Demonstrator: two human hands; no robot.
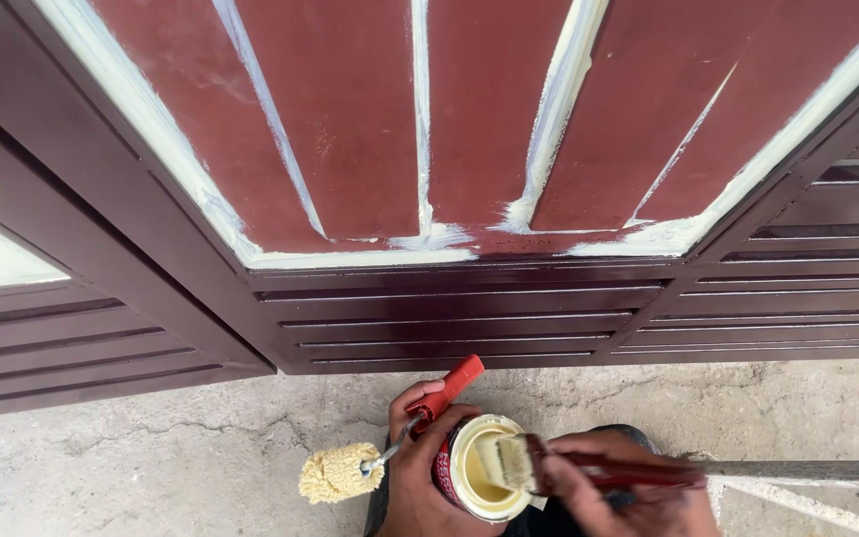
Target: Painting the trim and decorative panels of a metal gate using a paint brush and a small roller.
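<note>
**Brush in the can, roller held beside it**

While the left hand [420,477] grips a small paint can [479,467] low in the head view, the right hand [628,492] is closed around the dark red handle of a flat brush [519,462]. The can is tilted so that its open mouth faces the camera, showing pale cream paint inside. The brush bristles, coated in the same cream, lie across the can's mouth, just at its right rim.

The left hand also holds a mini roller [340,472]: its red handle sticks up and to the right between the fingers, above the can, while its wire arm runs down to the left and ends in a fuzzy yellowish sleeve. The sleeve hangs over the concrete floor [151,447], left of the hand; whether it touches the floor cannot be told.

Both hands are near the bottom edge of the frame, close together, with the can between them.

Ahead stands a maroon metal door [469,308]. Its lower part has horizontal slats, still dark maroon. Above them, a reddish panel [350,119] is divided by upright ribs, and cream paint has been laid along those ribs and around the panel's frame, with smears where the ribs meet the bottom edge. The flat faces between the ribs remain reddish.

The floor is grey, rough and cracked.
</note>
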